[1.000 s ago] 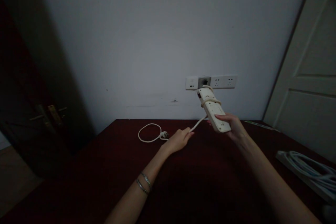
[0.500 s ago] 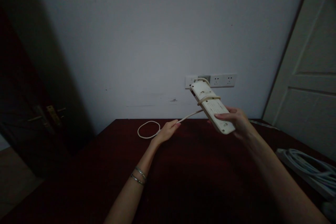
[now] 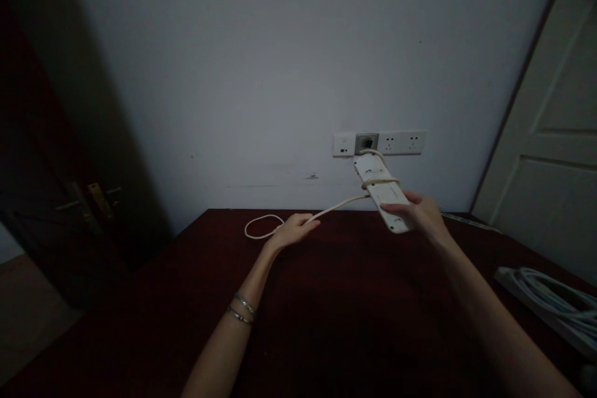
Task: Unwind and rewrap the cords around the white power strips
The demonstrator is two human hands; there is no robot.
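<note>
My right hand [image 3: 422, 217] is closed around the near end of a white power strip [image 3: 380, 189], thumb across its screw-marked back. The strip is held tilted above the table, its far end towards the wall. A white power cord [image 3: 340, 204] wraps around the strip and runs left from it. My left hand [image 3: 293, 230] grips that cord between thumb and fingers. Beyond the left hand the cord curves into a loop [image 3: 247, 228] at the table's back edge. The cord's plug cannot be made out.
Wall sockets [image 3: 401, 143] sit behind the strip. A dark red table [image 3: 326, 298] spans the foreground. On its right lies a pale bundle of coiled cable [image 3: 550, 298] on a long white block. A dark door with a brass handle [image 3: 99, 201] stands left, a pale door [image 3: 550, 168] right.
The power strip has tipped flatter and shifted a little right and down, uncovering more of the wall sockets. A longer stretch of cord shows between my hands. Both hands keep their hold.
</note>
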